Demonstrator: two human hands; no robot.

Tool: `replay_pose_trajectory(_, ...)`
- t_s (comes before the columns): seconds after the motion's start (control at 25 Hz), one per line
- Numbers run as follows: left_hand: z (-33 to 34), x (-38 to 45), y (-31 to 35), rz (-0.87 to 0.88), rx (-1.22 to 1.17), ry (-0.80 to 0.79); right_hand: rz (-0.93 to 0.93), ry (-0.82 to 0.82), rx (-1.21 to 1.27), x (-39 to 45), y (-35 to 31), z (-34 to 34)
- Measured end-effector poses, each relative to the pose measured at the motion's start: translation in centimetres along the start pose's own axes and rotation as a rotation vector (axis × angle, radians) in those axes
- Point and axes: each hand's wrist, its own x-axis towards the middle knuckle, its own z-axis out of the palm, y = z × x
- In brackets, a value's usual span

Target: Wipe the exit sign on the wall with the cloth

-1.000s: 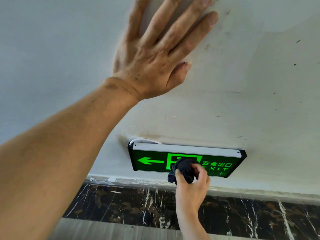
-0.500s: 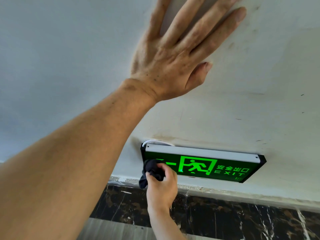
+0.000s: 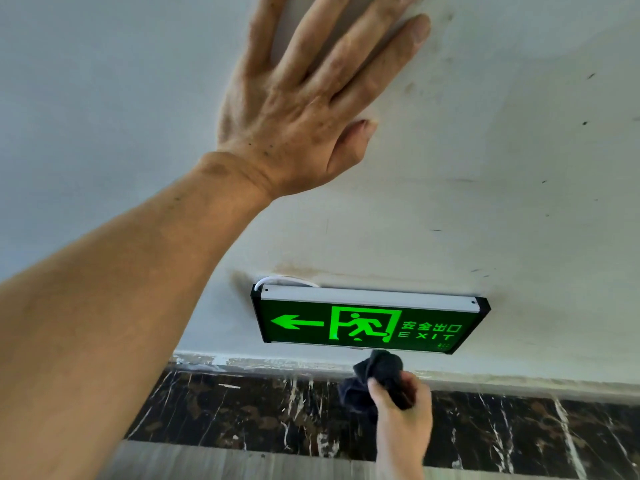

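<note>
A lit green exit sign [image 3: 367, 323] with a black frame and a silver top edge hangs low on the white wall. Its arrow, running figure and EXIT lettering all show, uncovered. My right hand [image 3: 403, 420] is below the sign, shut on a bunched dark cloth [image 3: 375, 379]. The top of the cloth sits at the sign's bottom edge, under the EXIT lettering. My left hand [image 3: 311, 98] is pressed flat on the wall above the sign, fingers spread, holding nothing.
The white wall [image 3: 502, 168] is scuffed and stained around the sign. A white cable [image 3: 277, 279] loops out behind the sign's top left corner. Below runs a dark marble skirting [image 3: 519, 427], then a grey floor [image 3: 242, 465].
My right hand has swept the cloth from the sign's middle to its left end, then down and right, off the sign's face to its bottom edge. The left hand stays on the wall.
</note>
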Motion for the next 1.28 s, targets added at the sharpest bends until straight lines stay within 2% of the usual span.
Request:
replay_pose_trajectory(0.12,0.0,-0.1,0.0,-0.002,-0.009,-0.009,-0.041,0.221,0.114,4.0,-1.1,-4.3)
replay_pose_trajectory(0.24,-0.1,-0.1,0.0,-0.010,-0.017,-0.033,-0.076,0.301,0.118,6.9,-2.0,-5.9)
replay_pose_trajectory(0.44,-0.1,0.0,0.0,0.012,-0.001,-0.008,-0.110,0.258,0.064,8.0,-2.1,-4.7)
replay_pose_trajectory(0.8,0.0,-0.1,0.0,0.000,-0.012,-0.027,-0.169,0.277,-0.034,7.3,-1.8,-2.8)
replay_pose_trajectory(1.16,-0.3,0.0,0.1,-0.004,-0.008,-0.012,-0.331,0.193,-0.327,7.3,-1.8,-3.2)
replay_pose_trajectory(1.28,-0.3,0.0,0.0,-0.003,-0.013,-0.002,-0.340,0.194,-0.343,7.2,-1.8,-2.8)
